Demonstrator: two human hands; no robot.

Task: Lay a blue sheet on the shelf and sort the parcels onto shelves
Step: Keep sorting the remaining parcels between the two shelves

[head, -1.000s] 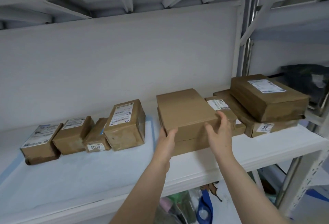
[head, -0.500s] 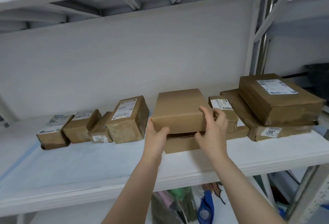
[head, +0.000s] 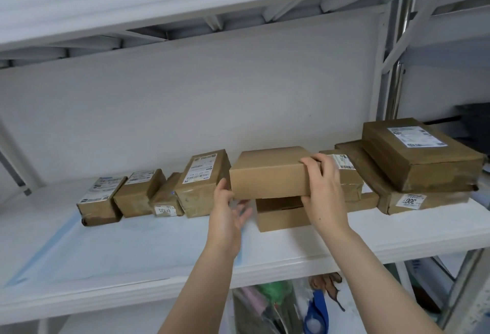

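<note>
Now the right hand (head: 324,195) clasps the box (head: 267,174) mid-frame; the left hand (head: 228,217), gripping earlier, spreads open beneath it.

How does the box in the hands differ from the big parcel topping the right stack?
The box is plain, with no label showing; the big parcel carries a white label on top. The box is gripped by the right hand, the left hand at its corner; the big parcel lies untouched on a flatter parcel. The box looks smooth, the big parcel wrinkled. Both are brown cardboard.
</note>
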